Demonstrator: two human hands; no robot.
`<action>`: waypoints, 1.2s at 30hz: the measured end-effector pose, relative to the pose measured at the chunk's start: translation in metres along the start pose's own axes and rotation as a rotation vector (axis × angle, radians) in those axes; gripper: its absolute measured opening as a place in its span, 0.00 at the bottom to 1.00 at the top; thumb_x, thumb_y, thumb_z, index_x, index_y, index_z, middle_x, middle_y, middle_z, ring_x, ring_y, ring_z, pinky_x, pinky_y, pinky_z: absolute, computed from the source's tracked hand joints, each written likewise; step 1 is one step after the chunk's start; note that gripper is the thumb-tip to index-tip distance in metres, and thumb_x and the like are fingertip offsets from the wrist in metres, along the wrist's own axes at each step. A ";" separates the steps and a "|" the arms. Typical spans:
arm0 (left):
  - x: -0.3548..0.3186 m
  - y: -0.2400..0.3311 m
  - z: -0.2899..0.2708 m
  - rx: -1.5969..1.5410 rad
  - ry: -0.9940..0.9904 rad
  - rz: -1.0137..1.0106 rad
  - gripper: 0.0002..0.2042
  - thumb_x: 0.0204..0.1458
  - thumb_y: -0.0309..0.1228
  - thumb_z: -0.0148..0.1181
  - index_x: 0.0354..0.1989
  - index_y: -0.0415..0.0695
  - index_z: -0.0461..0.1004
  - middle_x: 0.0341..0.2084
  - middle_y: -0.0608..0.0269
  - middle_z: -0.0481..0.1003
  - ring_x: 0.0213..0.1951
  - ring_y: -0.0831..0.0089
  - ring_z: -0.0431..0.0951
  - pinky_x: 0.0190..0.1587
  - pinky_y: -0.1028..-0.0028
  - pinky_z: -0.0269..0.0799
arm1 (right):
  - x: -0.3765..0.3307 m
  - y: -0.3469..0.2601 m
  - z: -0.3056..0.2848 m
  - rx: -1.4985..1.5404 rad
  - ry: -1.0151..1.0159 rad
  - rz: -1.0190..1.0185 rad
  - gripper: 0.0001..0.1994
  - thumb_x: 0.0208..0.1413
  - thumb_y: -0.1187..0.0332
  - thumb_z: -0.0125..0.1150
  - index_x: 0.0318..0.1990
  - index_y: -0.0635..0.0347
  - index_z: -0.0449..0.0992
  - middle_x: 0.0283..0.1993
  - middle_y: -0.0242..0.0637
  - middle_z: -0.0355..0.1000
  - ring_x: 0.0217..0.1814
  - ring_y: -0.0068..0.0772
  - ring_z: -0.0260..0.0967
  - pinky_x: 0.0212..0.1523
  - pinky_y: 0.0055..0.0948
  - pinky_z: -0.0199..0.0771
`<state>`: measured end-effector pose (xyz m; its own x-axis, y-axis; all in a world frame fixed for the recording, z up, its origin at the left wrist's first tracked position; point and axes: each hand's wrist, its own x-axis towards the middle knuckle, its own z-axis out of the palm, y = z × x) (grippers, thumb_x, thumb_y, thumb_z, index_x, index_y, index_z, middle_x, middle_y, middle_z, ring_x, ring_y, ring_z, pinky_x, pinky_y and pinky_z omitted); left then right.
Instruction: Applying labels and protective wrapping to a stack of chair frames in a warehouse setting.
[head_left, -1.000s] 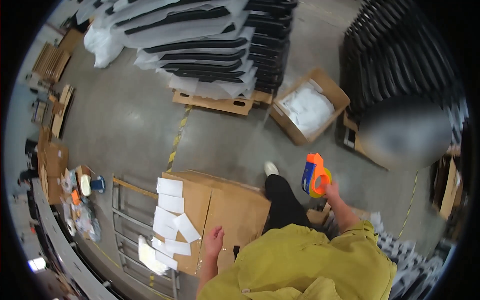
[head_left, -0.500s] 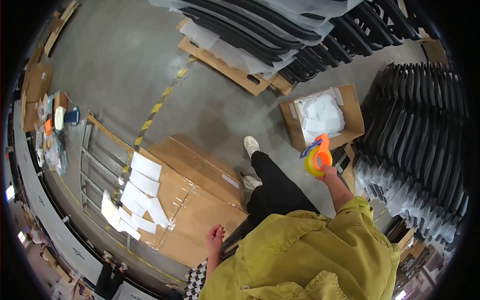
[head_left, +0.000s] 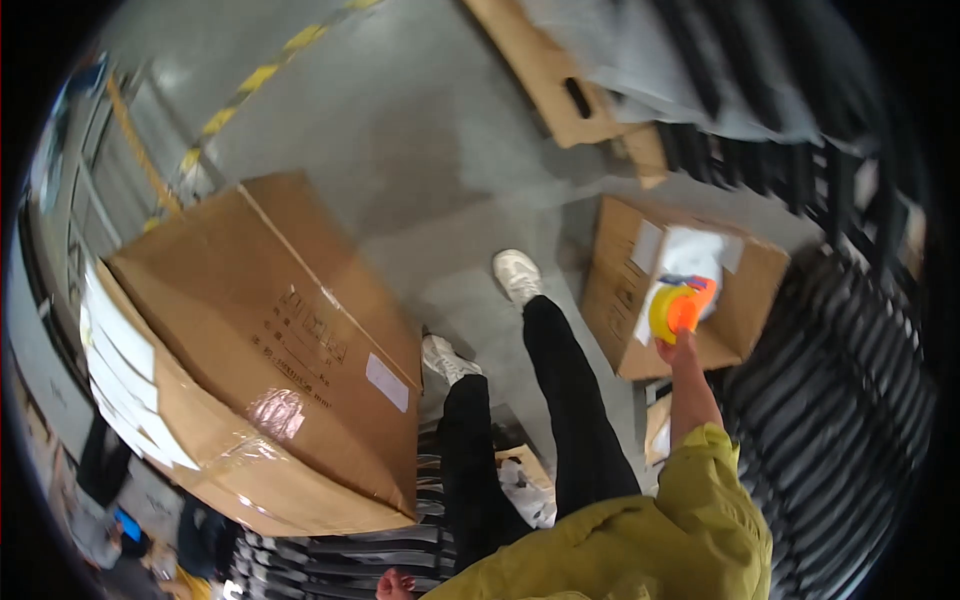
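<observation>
Compared with half a second ago, the view turns further and the right hand comes forward, now just over the open carton with white wrapping inside. It grasps an orange and yellow tape dispenser, fingers closed around the handle. The big sealed box lies well apart, on the other side of the legs. The left hand shows only at the lower edge; I cannot tell if it is clenched or released.
</observation>
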<state>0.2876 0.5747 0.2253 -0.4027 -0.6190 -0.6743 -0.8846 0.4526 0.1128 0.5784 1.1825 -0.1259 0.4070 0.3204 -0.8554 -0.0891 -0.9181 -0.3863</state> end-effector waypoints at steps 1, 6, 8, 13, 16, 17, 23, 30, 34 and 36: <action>-0.001 -0.003 0.006 -0.012 0.036 -0.023 0.10 0.46 0.34 0.55 0.27 0.39 0.69 0.14 0.57 0.71 0.14 0.73 0.71 0.17 0.76 0.68 | 0.020 0.000 -0.014 -0.010 -0.184 0.013 0.16 0.49 0.55 0.44 0.41 0.52 0.63 0.30 0.35 0.67 0.23 0.35 0.64 0.17 0.27 0.67; -0.007 0.009 0.033 0.188 -0.195 -0.238 0.09 0.45 0.33 0.56 0.29 0.39 0.68 0.16 0.54 0.72 0.16 0.68 0.72 0.18 0.73 0.70 | 0.060 0.003 -0.030 -0.028 -0.066 0.019 0.15 0.51 0.57 0.43 0.44 0.54 0.62 0.35 0.36 0.67 0.29 0.38 0.66 0.23 0.33 0.70; 0.003 0.024 0.039 0.249 -0.186 -0.319 0.10 0.45 0.32 0.56 0.30 0.38 0.68 0.19 0.53 0.72 0.18 0.67 0.73 0.19 0.71 0.70 | 0.063 0.011 -0.046 0.045 -0.011 -0.073 0.21 0.49 0.52 0.48 0.46 0.55 0.62 0.41 0.36 0.66 0.39 0.39 0.65 0.31 0.41 0.70; 0.029 0.056 0.055 0.389 -0.326 -0.319 0.10 0.45 0.32 0.55 0.30 0.38 0.68 0.19 0.53 0.72 0.18 0.67 0.73 0.19 0.71 0.70 | 0.006 0.002 0.000 -0.087 0.630 -0.056 0.13 0.46 0.72 0.48 0.41 0.64 0.63 0.39 0.45 0.64 0.34 0.45 0.68 0.26 0.43 0.73; 0.047 0.065 0.069 0.432 -0.397 -0.308 0.10 0.46 0.32 0.55 0.30 0.38 0.68 0.19 0.53 0.72 0.18 0.67 0.73 0.19 0.71 0.70 | 0.009 -0.004 -0.018 -0.130 0.636 -0.067 0.14 0.43 0.75 0.49 0.41 0.66 0.63 0.39 0.45 0.65 0.36 0.45 0.68 0.29 0.44 0.73; 0.050 0.065 0.071 0.439 -0.410 -0.307 0.10 0.46 0.32 0.55 0.30 0.38 0.68 0.19 0.53 0.72 0.19 0.67 0.73 0.19 0.71 0.71 | 0.012 -0.004 -0.022 -0.208 0.634 -0.041 0.16 0.42 0.76 0.49 0.42 0.67 0.62 0.39 0.45 0.65 0.38 0.45 0.68 0.32 0.46 0.73; 0.066 0.063 0.065 0.456 -0.428 -0.318 0.10 0.46 0.32 0.54 0.31 0.38 0.68 0.19 0.53 0.72 0.19 0.67 0.73 0.20 0.71 0.71 | 0.013 0.020 -0.014 -0.001 0.514 -0.102 0.16 0.39 0.78 0.51 0.40 0.67 0.62 0.39 0.44 0.65 0.37 0.43 0.68 0.32 0.42 0.74; 0.072 0.054 0.064 0.440 -0.451 -0.313 0.10 0.47 0.33 0.53 0.31 0.38 0.68 0.19 0.53 0.72 0.20 0.67 0.74 0.20 0.71 0.71 | 0.017 0.017 0.001 0.308 0.599 -0.295 0.20 0.38 0.76 0.58 0.41 0.65 0.59 0.38 0.43 0.64 0.37 0.40 0.68 0.33 0.35 0.75; 0.089 0.048 0.082 0.442 -0.489 -0.320 0.10 0.47 0.33 0.53 0.31 0.37 0.68 0.20 0.53 0.72 0.20 0.67 0.74 0.20 0.71 0.71 | 0.053 0.008 0.023 0.333 0.637 -0.461 0.25 0.32 0.80 0.63 0.41 0.65 0.59 0.37 0.39 0.65 0.37 0.34 0.67 0.33 0.30 0.73; 0.101 0.045 0.094 0.439 -0.507 -0.317 0.10 0.47 0.33 0.53 0.31 0.37 0.68 0.20 0.53 0.72 0.20 0.67 0.74 0.20 0.71 0.71 | 0.078 0.009 0.034 0.180 0.754 -0.528 0.24 0.32 0.79 0.65 0.39 0.66 0.60 0.37 0.40 0.65 0.36 0.31 0.66 0.34 0.24 0.70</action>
<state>0.2298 0.5934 0.0936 0.1084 -0.4379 -0.8925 -0.7219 0.5826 -0.3735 0.5778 1.2070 -0.2077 0.9110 0.3918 -0.1289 0.1617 -0.6268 -0.7622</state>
